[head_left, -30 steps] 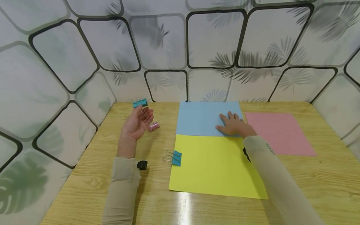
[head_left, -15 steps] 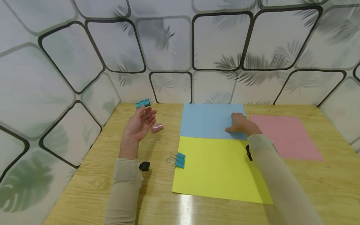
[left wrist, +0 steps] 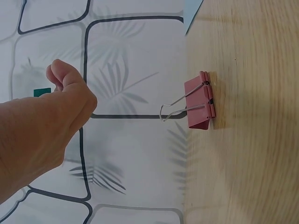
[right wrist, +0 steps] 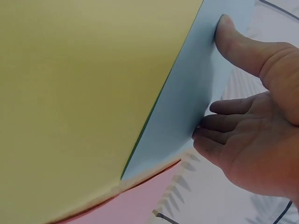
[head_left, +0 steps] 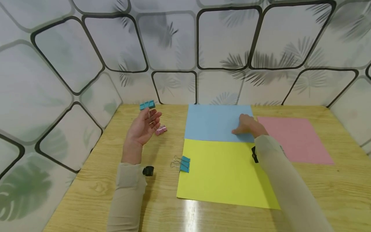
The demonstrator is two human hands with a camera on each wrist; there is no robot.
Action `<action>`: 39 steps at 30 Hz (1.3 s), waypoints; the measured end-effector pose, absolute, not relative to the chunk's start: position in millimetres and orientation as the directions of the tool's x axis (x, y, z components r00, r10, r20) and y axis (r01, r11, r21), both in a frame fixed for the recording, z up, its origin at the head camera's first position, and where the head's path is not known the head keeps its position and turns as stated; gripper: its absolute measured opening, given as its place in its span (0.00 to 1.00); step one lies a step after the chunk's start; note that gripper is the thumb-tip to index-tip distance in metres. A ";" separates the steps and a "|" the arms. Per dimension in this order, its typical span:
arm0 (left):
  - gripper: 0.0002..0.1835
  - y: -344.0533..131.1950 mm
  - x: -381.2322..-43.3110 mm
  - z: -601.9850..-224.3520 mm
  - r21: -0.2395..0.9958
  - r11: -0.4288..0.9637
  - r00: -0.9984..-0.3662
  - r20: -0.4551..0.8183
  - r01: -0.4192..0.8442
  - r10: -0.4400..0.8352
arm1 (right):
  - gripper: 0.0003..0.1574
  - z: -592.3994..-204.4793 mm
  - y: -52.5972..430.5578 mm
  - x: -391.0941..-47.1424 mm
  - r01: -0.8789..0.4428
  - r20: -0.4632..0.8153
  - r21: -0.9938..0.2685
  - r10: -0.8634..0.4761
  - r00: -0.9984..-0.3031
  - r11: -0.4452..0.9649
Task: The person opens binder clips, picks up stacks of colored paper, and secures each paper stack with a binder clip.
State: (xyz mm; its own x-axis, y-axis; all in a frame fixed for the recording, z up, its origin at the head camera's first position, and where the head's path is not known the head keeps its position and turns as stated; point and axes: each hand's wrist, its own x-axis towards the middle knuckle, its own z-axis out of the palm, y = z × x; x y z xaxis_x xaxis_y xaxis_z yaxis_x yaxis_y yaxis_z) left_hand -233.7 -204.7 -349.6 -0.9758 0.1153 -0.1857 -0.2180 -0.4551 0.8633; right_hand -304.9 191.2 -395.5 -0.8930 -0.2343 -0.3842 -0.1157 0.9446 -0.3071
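From the head camera, a wooden table [head_left: 95, 196] stands before a pale wall [head_left: 168, 42] patterned with dark rounded outlines and leaves. At centre-left, the person's left hand [head_left: 140, 129] is raised, palm partly up, thumb and forefinger pinching a teal binder clip [head_left: 147, 105] by its wire, the other fingers loosely bent. The left wrist view shows only a sliver of that clip behind the hand. Just right of the hand, a pink binder clip [head_left: 161, 130] rests on the table, its wires hidden in the head view but plain from the left wrist. Right of centre, the right hand [head_left: 247, 125] touches a blue sheet [head_left: 211, 122] near its right edge, thumb wide of nearly straight fingers; whether any fingertip goes under the sheet cannot be told. Below lies a yellow sheet [head_left: 220, 174], its right edge covered by the right sleeve [head_left: 287, 180], with a second teal clip [head_left: 185, 164] on its left edge. A pink sheet [head_left: 295, 138] lies farther right, one corner behind the sleeve.
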 end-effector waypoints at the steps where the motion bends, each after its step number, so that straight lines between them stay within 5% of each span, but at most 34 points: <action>1: 0.17 -204.8 -233.9 -349.4 0.864 -0.453 -0.976 -0.187 -0.219 0.115 | 0.51 -395.6 191.0 -305.7 -0.109 -0.390 -0.302 -0.227 -0.893 0.947; 19: 0.18 -208.6 -232.5 -348.4 0.857 -0.462 -0.973 -0.197 -0.229 0.118 | 0.46 -390.4 183.0 -300.8 -0.131 -0.334 -0.359 -0.258 -0.906 0.924; 30: 0.17 -205.4 -231.6 -349.7 0.862 -0.450 -0.972 -0.208 -0.234 0.108 | 0.47 -390.7 188.9 -297.7 -0.114 -0.341 -0.287 -0.213 -0.915 0.951; 39: 0.17 -205.2 -231.5 -348.3 0.861 -0.451 -0.972 -0.209 -0.233 0.103 | 0.54 -390.8 189.0 -293.0 0.108 -0.391 -0.384 -0.055 -0.919 0.917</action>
State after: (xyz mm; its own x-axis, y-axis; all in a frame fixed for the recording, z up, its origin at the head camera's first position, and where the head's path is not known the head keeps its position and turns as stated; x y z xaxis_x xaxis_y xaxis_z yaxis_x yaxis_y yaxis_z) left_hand -231.5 -205.2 -348.3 -0.9724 0.1032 -0.2092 -0.2332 -0.4512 0.8614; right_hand -293.0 189.0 -390.8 -0.9188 -0.0552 -0.3908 0.1083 0.9169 -0.3841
